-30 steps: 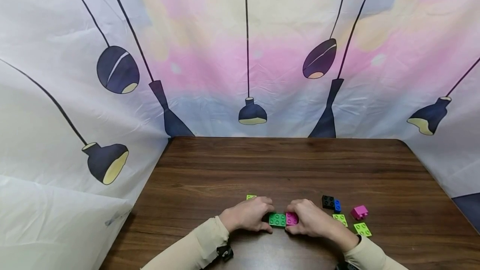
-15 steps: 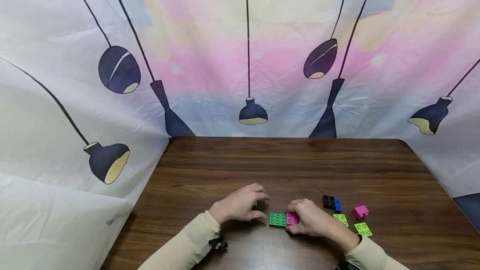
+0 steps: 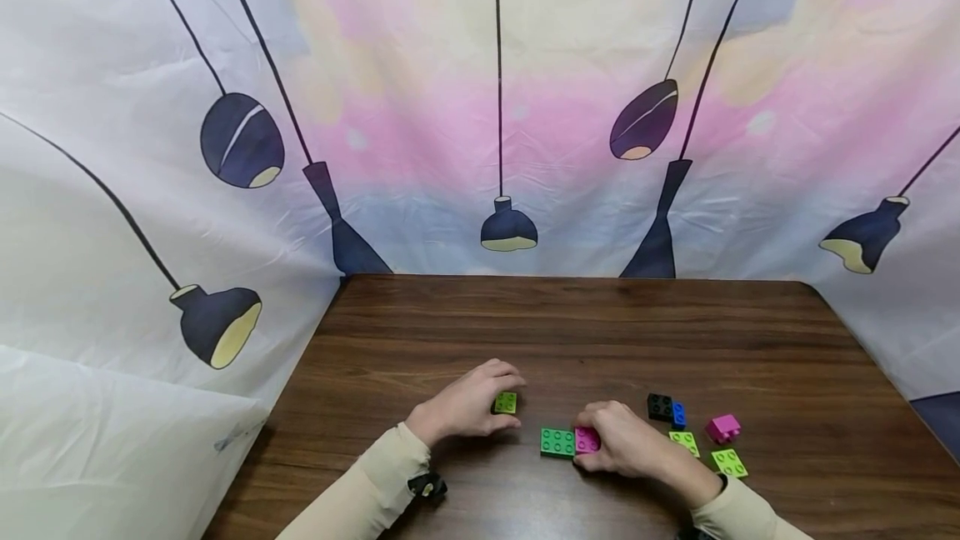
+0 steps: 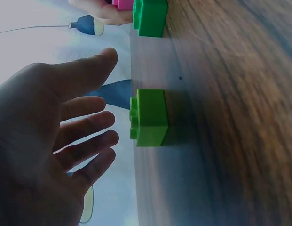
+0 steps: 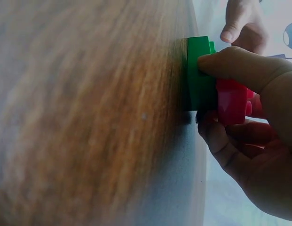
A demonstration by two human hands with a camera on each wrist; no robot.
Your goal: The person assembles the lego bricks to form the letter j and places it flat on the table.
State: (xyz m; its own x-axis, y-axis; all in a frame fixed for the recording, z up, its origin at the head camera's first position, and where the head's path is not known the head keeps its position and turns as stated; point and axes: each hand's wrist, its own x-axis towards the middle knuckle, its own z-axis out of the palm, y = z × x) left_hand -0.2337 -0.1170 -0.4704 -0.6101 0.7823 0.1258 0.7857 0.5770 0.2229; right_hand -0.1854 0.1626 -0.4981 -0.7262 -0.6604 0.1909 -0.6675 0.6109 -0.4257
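Lime brick [image 3: 506, 402] near left hand [image 3: 467, 400]; right hand [image 3: 621, 440] grips green brick [image 3: 557, 442].

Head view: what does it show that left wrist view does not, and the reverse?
Only head: black block, blue block, loose pink block, two lime blocks at right.

Only left wrist: palm of the left hand.

Both: that hand, the right hand, the dark green block, the pink block against it, and the lime block near the left hand.

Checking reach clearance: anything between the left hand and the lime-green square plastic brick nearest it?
Nothing visible. In the left wrist view, only a bare gap separates the left hand from the lime-green plastic brick; the darker green rectangular plastic brick sits off to the thumb side.
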